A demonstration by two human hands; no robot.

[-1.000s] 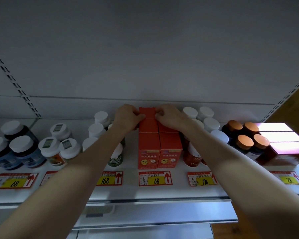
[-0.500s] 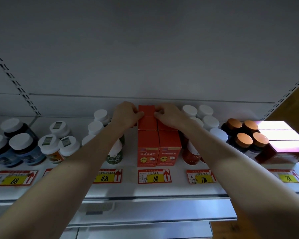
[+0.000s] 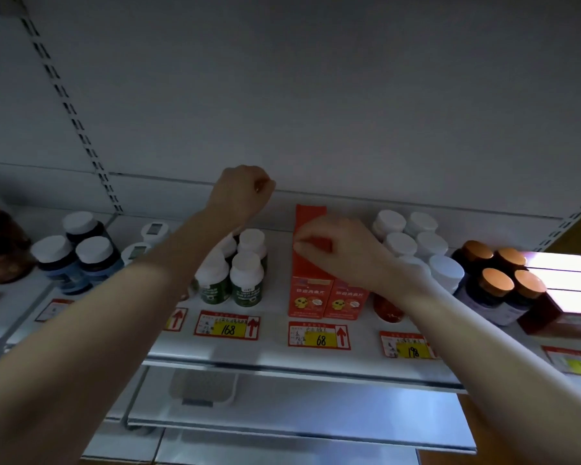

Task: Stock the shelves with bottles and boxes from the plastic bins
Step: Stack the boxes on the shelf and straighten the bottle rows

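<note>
1. Two bare forearms reach up from the bottom corners toward the shelf [image 3: 282,364]. A lower shelf [image 3: 299,414] juts out beneath it.
2. Along the shelf's front lip sit red-bordered price tags with yellow patches, reading 168 [image 3: 227,327], 68 [image 3: 319,337] and 198 [image 3: 408,347].
3. Just behind the 68 tag stand the red boxes [image 3: 311,297], two rows side by side running toward the back, their printed fronts facing out.
4. The right hand [image 3: 342,250] lies over the tops of the red boxes. Its curled fingers and thumb pinch the top edge of the left row about midway back. Which single box it grips cannot be told.
5. Left of the boxes, behind the 168 tag, stand green-labelled bottles [image 3: 245,280] with white caps. Further left are blue bottles [image 3: 78,260], also white-capped.
6. Right of the boxes is a cluster of white-capped bottles [image 3: 413,236], partly hidden by the right wrist. Beyond them are orange-capped bottles [image 3: 497,273], then dark red cartons [image 3: 564,273] with bright tops.
7. The left hand [image 3: 245,189] is raised above the green-labelled bottles, apart from the red boxes, its fingers curled into a loose fist that holds nothing.
8. Behind everything rises the grey back panel [image 3: 316,95], with a slotted upright on its left.
</note>
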